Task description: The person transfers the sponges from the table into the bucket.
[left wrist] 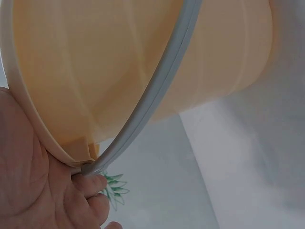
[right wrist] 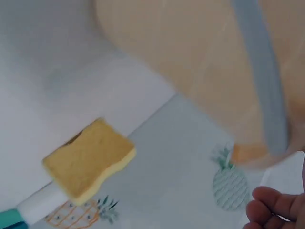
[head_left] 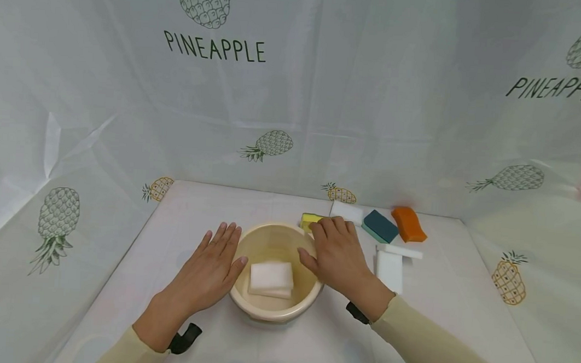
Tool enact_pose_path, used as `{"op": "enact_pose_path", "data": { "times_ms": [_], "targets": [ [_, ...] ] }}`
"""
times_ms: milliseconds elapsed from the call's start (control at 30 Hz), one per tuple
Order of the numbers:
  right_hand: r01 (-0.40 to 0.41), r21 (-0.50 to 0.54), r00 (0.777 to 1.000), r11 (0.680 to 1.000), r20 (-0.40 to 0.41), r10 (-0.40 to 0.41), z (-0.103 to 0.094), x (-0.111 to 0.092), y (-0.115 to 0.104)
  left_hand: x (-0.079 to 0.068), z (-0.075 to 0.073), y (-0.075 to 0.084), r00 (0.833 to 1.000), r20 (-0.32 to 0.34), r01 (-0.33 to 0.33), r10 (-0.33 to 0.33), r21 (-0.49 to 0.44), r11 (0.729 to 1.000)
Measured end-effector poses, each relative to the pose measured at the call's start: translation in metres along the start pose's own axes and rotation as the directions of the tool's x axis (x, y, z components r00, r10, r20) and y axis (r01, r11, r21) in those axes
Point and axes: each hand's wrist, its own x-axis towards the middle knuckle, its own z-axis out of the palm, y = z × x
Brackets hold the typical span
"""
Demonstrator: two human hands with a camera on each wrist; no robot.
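Note:
A cream bucket (head_left: 278, 314) stands in the middle of the table with two stacked white sponges (head_left: 272, 275) inside. My left hand (head_left: 209, 270) lies along the bucket's left rim, fingers straight and thumb at the edge. In the left wrist view, the palm of that hand meets the rim beside the end of the grey handle (left wrist: 138, 114). On the right side, my right hand (head_left: 338, 255) is at the rim with its thumb over the opening and its fingers loosely bent. Just beyond those fingers lies a yellow sponge (head_left: 310, 221), apart from them in the right wrist view.
Behind and right of the right hand lie a white block (head_left: 346, 212), a dark teal sponge (head_left: 380, 227), an orange sponge (head_left: 409, 224) and two more white pieces, one (head_left: 389, 271) partly under the other (head_left: 401, 251). Pineapple-printed sheeting (head_left: 295, 94) walls the table's back and sides.

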Motion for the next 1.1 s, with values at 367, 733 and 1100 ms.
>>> {"op": "enact_pose_path", "data": {
  "times_ms": [367,733,1100],
  "targets": [
    [-0.205,-0.088,0.963,0.975,-0.196,0.185,0.009,-0.049,0.061,-0.001,0.000,0.000,1.000,0.004,-0.001,0.001,0.006,1.000],
    [-0.342,-0.179,0.939,0.923,-0.025,0.343,0.043,-0.122,0.085,-0.001,0.000,0.001,1.000,0.009,0.001,0.000,-0.004,1.000],
    [-0.406,-0.228,0.893,0.885,0.108,0.437,0.045,-0.159,0.101,0.000,-0.001,0.001,1.000,0.012,0.000,0.000,-0.010,1.000]
  ]
}}
